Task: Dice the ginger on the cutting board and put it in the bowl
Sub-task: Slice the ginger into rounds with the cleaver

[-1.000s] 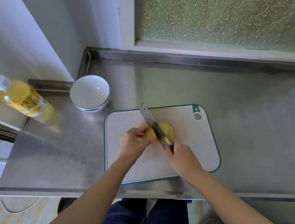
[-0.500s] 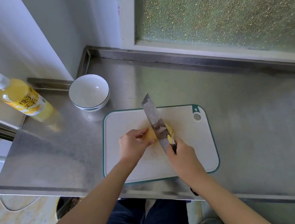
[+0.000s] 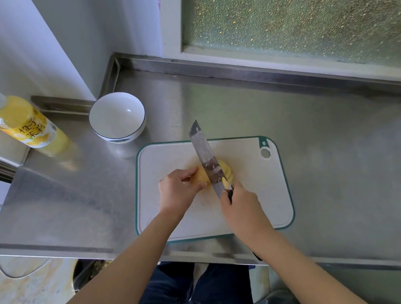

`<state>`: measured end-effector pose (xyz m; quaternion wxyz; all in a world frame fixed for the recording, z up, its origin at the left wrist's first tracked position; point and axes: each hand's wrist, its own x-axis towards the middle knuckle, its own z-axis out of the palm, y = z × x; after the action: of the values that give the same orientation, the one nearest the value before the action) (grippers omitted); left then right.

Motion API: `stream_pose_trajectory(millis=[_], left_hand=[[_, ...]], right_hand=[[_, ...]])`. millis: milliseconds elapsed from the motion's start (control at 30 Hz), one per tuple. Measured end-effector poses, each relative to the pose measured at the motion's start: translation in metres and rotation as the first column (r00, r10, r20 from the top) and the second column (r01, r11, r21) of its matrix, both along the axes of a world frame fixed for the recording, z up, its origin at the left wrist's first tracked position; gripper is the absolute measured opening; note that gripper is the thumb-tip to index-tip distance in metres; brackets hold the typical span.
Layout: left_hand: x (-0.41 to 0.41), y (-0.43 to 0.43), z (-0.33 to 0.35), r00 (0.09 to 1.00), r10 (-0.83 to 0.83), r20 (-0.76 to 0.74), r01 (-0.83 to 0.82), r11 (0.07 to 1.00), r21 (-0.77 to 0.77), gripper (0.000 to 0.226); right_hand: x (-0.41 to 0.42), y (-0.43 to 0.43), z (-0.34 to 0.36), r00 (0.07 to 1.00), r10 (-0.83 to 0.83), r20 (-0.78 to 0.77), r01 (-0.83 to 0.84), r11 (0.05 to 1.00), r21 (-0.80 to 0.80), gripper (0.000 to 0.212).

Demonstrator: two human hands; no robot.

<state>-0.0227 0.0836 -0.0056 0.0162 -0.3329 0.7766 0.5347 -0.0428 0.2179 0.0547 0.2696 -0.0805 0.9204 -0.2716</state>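
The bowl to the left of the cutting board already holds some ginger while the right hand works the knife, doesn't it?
Not quite. The head view shows the bowl empty; the ginger is on the cutting board, partly sliced. The right hand does grip the knife.

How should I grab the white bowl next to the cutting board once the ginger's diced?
I'd pinch the bowl by its rim on the side facing the cutting board, coming from above with the left hand. It stands upright and open, and the raised steel ledge crowds its left side.
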Motion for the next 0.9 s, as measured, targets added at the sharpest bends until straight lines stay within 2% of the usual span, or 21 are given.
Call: stream_pose_trajectory(millis=[367, 533, 767, 900], left_hand=[[-0.002, 0.0, -0.001, 1.0, -0.019, -0.011, 0.019, 0.999, -0.051, 0.045], [-0.003, -0.002, 0.0, 1.0, -0.027, -0.008, 0.027, 0.998, -0.051, 0.044], [-0.004, -0.006, 0.004, 0.997, -0.07, 0.025, 0.071, 0.996, -0.045, 0.045], [-0.006, -0.008, 0.003, 0.997, -0.054, 0.058, 0.054, 0.999, 0.002, 0.047]], right_hand=[[-0.018, -0.023, 0.015, 0.998, 0.005, 0.062, -0.01, 0.996, 0.084, 0.023], [-0.028, -0.035, 0.017, 0.998, -0.008, 0.07, 0.003, 0.998, 0.07, 0.022], [-0.014, -0.017, 0.018, 0.992, -0.016, 0.123, 0.006, 0.996, 0.085, 0.037], [0.004, 0.005, 0.014, 0.988, -0.015, 0.151, -0.003, 0.993, 0.118, 0.035]])
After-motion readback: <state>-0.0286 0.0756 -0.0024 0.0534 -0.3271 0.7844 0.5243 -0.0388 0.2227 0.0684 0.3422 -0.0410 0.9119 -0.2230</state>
